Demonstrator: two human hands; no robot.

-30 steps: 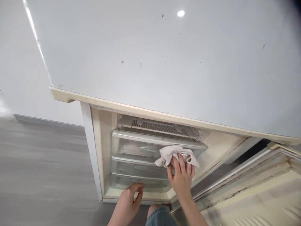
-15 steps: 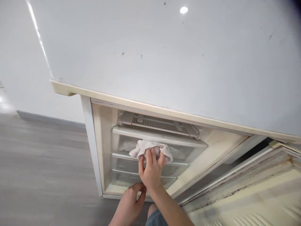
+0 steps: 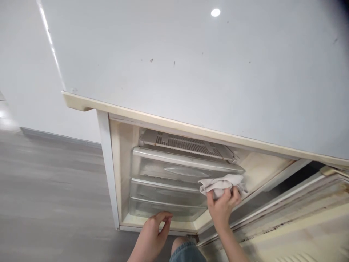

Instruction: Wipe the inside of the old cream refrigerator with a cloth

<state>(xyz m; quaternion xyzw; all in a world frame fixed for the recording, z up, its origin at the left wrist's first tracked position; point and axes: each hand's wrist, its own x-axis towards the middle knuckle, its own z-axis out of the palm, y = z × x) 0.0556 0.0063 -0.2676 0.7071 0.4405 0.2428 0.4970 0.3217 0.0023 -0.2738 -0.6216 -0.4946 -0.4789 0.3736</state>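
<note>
A crumpled white cloth (image 3: pixel 222 185) is under the fingers of my right hand (image 3: pixel 222 205), which grips it against the right end of the top clear drawer front (image 3: pixel 174 168). Below that drawer sit two more clear drawers, the middle one (image 3: pixel 163 191) and the bottom one (image 3: pixel 166 209), all inside an open freezer compartment. My left hand (image 3: pixel 155 229) hovers low, in front of the bottom drawer, fingers curled in and thumb near the index fingertip. Nothing shows between them.
Overhead, a large white door (image 3: pixel 174 72) with a cream lower edge covers the upper view. At the right, a second door (image 3: pixel 294 225) with a stained, dark-marked seal stands swung out. A vented panel (image 3: pixel 188 143) lies above the drawers. Grey floor (image 3: pixel 54 196) extends left.
My right hand has slid the cloth rightward from the middle of the drawer fronts to their right end. My left hand stays nearly in place. The view has shifted slightly.
</note>
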